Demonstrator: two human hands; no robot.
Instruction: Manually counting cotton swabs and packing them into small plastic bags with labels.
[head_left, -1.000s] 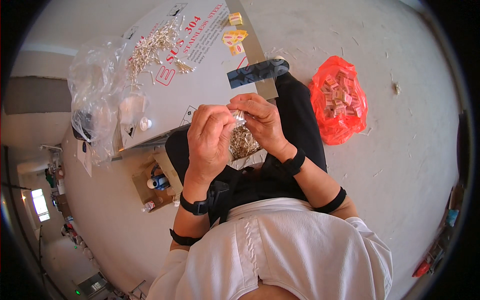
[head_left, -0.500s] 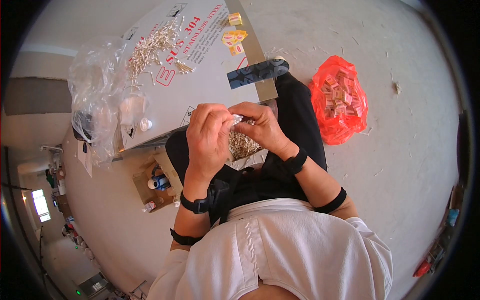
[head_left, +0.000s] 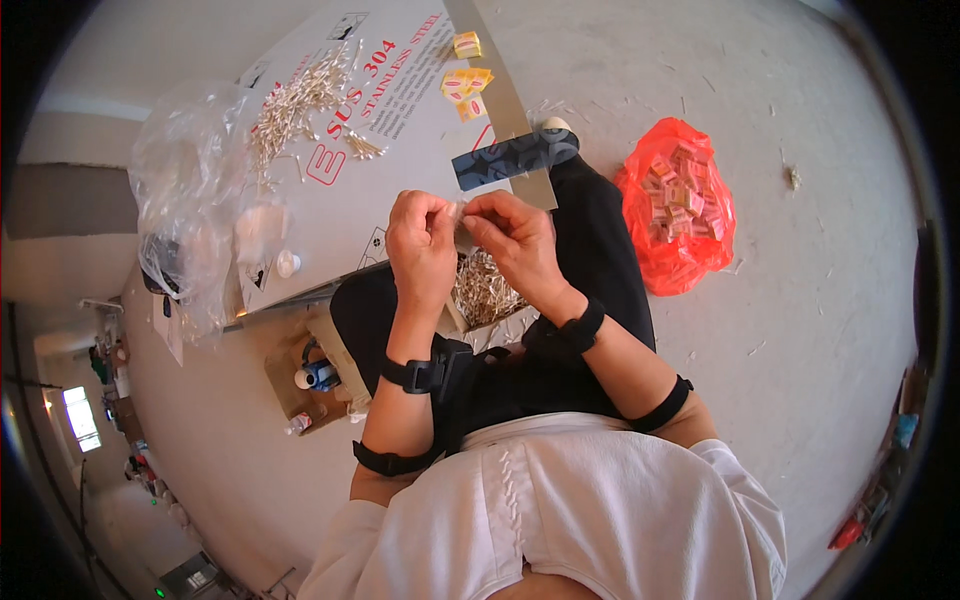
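My left hand (head_left: 420, 245) and my right hand (head_left: 517, 243) meet above the near table edge, fingertips pinched close together. Between them is a small whitish bundle (head_left: 458, 212), apparently cotton swabs, mostly covered by the fingers. Just below, a carton of loose cotton swabs (head_left: 486, 288) sits at my lap, partly behind my right wrist. A large heap of cotton swabs (head_left: 300, 105) lies on the table's left part, with a smaller bunch (head_left: 362, 147) beside it. Toward the table's far right edge are a small yellow box (head_left: 467, 45) and several flat yellow pieces (head_left: 466, 88).
A clear plastic bag (head_left: 190, 190) and a white round cap (head_left: 288, 264) are at the table's left. On the floor to the right stands a red plastic bag (head_left: 640, 225) of small boxes. A cardboard box (head_left: 290, 395) with a blue-and-white item is at lower left.
Both hands have moved slightly up and away from me with the bundle. The white swab tips that showed between the fingers are now mostly covered.
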